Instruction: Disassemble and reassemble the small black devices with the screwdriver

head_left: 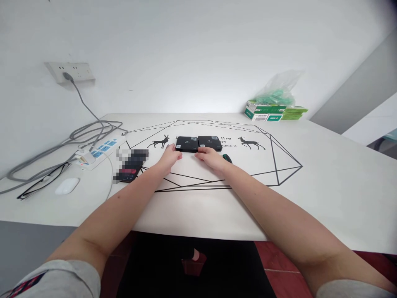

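Note:
Two flat black boxes with rounded corners lie side by side on the printed table mat, the left black box [187, 143] and the right black box [211, 142], with small pale labels at their corners. My left hand [169, 158] is closed at the near left corner of the left box, fingers along its side. My right hand [211, 159] lies at the near edge where the boxes meet, its curled fingers touching there and covering the right box's near corner. A dark oval thing with a green edge [227, 158] sits partly hidden beside my right wrist.
Left of my arm lie a partly blurred phone [132, 165], a power strip [101, 153] with coiled grey cable [88, 130], glasses [43, 182] and a white mouse [67, 186]. Green-and-white boxes [265, 111] under a clear plastic bag [279, 91] stand by the wall, back right.

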`<state>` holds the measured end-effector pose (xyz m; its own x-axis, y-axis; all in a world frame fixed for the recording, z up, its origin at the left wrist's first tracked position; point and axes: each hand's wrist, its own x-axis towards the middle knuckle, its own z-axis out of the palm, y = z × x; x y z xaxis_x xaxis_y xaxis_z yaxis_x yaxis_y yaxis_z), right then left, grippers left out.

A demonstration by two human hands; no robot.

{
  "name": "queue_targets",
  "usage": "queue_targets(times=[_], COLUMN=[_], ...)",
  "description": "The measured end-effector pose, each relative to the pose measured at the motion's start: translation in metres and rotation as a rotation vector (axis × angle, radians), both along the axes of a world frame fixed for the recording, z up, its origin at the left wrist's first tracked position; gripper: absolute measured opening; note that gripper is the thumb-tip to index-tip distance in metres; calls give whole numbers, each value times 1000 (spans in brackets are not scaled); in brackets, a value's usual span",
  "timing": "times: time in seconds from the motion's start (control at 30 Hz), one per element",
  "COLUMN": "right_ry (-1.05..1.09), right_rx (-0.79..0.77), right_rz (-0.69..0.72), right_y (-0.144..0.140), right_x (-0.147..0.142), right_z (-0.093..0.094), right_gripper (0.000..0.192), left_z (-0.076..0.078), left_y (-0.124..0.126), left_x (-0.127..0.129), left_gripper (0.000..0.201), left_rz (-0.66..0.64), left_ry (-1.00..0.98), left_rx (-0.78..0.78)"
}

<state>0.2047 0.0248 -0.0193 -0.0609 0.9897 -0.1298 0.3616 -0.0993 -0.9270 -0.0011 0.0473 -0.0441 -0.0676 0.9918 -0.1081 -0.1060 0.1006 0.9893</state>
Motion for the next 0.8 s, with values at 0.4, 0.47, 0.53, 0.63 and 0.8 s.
queue_targets(times=[0.4, 0.47, 0.53, 0.63, 0.8], right_ry=[-28, -57, -90, -189, -291], right_rx=[84, 97, 107, 136, 177], right_rz=[-13, -11, 3, 48, 108], right_y=[3, 2, 1, -2, -5], right_x=[-3, -2, -1, 0, 1], right_z=[-5, -5, -3, -1, 3], right_gripper=[64, 67, 69, 72, 70], left_z=[7, 7, 8, 10, 17], left_y=[-5, -5, -5, -8, -14], left_x=[0, 0, 0, 1, 2], left_gripper=[45, 42, 41, 41, 39], left_rz=[-43, -56, -57, -67, -95], left_ry=[-12, -30, -48, -48, -38], left_rx=[2, 9, 18, 9, 6])
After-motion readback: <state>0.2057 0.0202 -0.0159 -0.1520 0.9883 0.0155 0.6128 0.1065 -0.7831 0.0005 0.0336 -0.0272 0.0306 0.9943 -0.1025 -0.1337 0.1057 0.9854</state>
